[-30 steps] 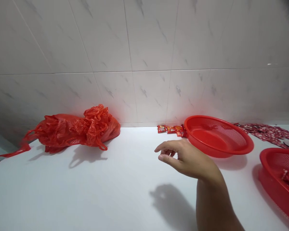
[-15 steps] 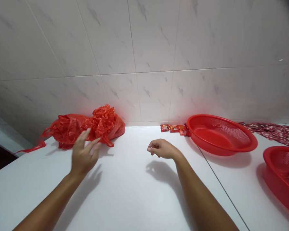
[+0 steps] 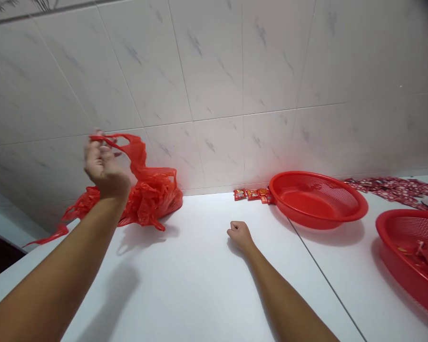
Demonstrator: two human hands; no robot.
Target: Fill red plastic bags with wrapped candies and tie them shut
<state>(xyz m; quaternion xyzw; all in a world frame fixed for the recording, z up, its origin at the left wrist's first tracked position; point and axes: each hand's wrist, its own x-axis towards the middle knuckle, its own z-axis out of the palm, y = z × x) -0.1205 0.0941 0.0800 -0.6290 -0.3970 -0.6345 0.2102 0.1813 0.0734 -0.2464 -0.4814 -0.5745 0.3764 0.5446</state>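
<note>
Over counter [image 3: 178, 280], left hand [image 3: 105, 168] apparently pinching red plastic bag [image 3: 153, 199]

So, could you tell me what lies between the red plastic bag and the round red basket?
The head view shows small red sachets against the wall beside the round red basket, and the right hand nearer the front.

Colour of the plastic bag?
The bag is plain red, with no pattern visible; the head view shows it best.
</note>
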